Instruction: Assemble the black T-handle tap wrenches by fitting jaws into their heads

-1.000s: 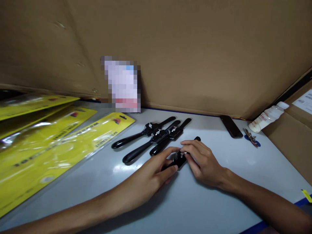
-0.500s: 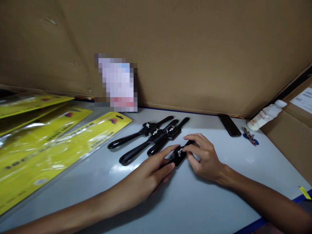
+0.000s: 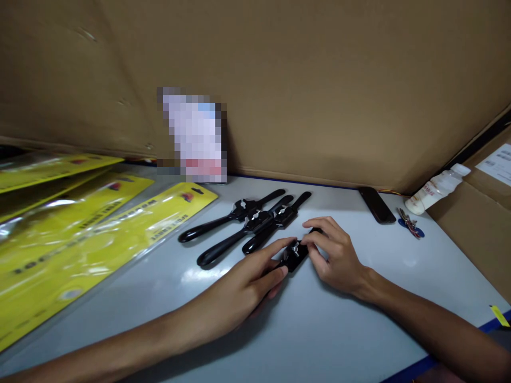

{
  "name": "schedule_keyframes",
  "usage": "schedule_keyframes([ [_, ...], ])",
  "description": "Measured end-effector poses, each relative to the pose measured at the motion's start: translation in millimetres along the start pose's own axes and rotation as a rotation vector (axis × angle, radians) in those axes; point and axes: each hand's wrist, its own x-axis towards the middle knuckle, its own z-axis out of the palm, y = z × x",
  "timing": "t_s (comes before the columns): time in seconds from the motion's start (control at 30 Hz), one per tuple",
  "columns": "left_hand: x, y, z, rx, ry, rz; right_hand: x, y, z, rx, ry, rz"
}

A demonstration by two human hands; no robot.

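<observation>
A black spokeshave [image 3: 294, 260] with a silver wing screw [image 3: 296, 247] is held low over the table, in front of me. My left hand [image 3: 253, 282] is closed around its near side, thumb in front and index finger along the top; most of that handle is hidden. At the wing screw, the thumb and fingers of my right hand [image 3: 339, 258] are bent in a pinch, partly covering the far handle. Just beyond, three more black spokeshaves, a left one [image 3: 205, 229], a middle one [image 3: 223, 247] and a right one [image 3: 259, 242], lie side by side at a slant.
Yellow cards with clear plastic blisters [image 3: 99, 239] overlap on the left. A blurred-out upright item [image 3: 195, 138] leans on the cardboard wall [image 3: 319, 96]. To the right are a phone [image 3: 376, 205], keys [image 3: 410, 223], a tilted bottle [image 3: 437, 189] and a cardboard box [image 3: 471, 218].
The fingers of my right hand have shifted slightly at the wing screw. My left hand keeps the same hold, and the other spokeshaves lie as before.
</observation>
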Motion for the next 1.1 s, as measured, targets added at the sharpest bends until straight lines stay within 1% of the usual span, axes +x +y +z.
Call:
schedule_keyframes([
  [0.07, 0.7, -0.5, 0.0, 0.005, -0.012, 0.023, 0.3, 0.5, 0.1, 0.006, -0.014, -0.019],
  [0.13, 0.8, -1.4, 0.1, 0.011, -0.015, 0.032, 0.3, -0.6, -0.2, 0.040, -0.022, -0.075],
  [0.23, -0.1, -2.2, 0.2, 0.012, -0.007, 0.014, 0.1, -4.3, -1.3, 0.090, -0.013, -0.157],
  [0.33, -0.6, -1.3, -0.3, 0.008, -0.008, 0.000, 0.2, -7.5, -2.2, 0.082, -0.023, -0.205],
  [0.4, 0.0, -0.8, -0.9, 0.013, -0.008, -0.006, 0.3, -7.5, -2.0, 0.056, -0.015, -0.192],
  [0.53, 2.6, -6.4, -1.3, 0.000, 0.007, -0.017, 0.3, -2.3, -0.4, 0.019, 0.039, -0.082],
  [0.6, 3.7, -12.1, -1.3, -0.025, 0.020, -0.006, 0.5, -0.4, -0.1, 0.022, 0.049, -0.050],
  [0.67, 4.3, -16.7, -1.3, -0.038, 0.028, 0.011, 0.9, -0.8, -0.4, 0.051, 0.037, -0.086],
  [0.77, 4.3, -17.2, -1.5, -0.024, 0.021, 0.025, 1.0, -3.8, -0.8, 0.109, 0.007, -0.207],
  [0.8, 4.1, -15.6, -1.6, -0.018, 0.015, 0.026, 0.9, -4.4, -0.7, 0.113, 0.006, -0.225],
  [0.87, 3.4, -11.2, -1.6, -0.013, 0.006, 0.019, 0.4, -4.1, -0.1, 0.094, 0.016, -0.188],
  [0.97, 2.0, -6.0, -1.5, -0.017, 0.003, 0.000, 0.1, -0.8, 0.5, 0.040, 0.047, -0.063],
  [1.0, 1.7, -5.5, -1.5, -0.015, 0.005, -0.007, 0.2, 0.2, 0.4, 0.033, 0.054, -0.043],
  [1.03, 1.5, -5.8, -1.6, -0.012, 0.007, -0.012, 0.4, 0.8, 0.3, 0.035, 0.055, -0.041],
  [1.1, 1.9, -8.1, -1.8, -0.009, 0.010, -0.003, 0.8, 0.8, -0.2, 0.060, 0.041, -0.079],
])
